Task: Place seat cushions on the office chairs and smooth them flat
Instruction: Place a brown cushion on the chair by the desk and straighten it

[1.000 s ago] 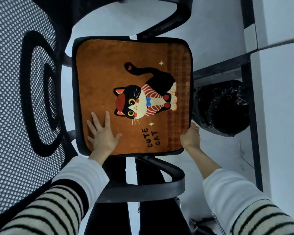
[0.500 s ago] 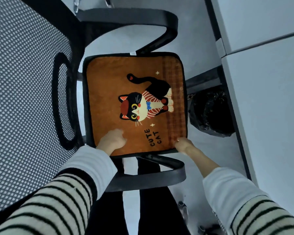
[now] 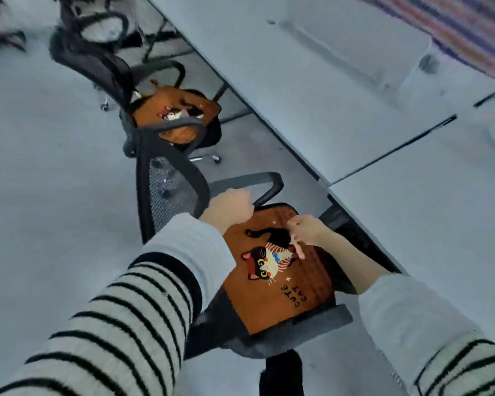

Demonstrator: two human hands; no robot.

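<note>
**Cushion down, final smoothing pass**

Your left hand (image 3: 226,208), curled in a fist, hovers at the top corner of the orange plush cat-print seat cushion (image 3: 280,281), lying flat on the black mesh office chair (image 3: 172,195) at lower centre. Your right hand (image 3: 305,231), fingers loosely spread, holds nothing. Next: press outward, or leave it.

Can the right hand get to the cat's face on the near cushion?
Probably yes. The right hand hovers just over the near cushion, beside the cat's face, and nothing lies between them.
</note>
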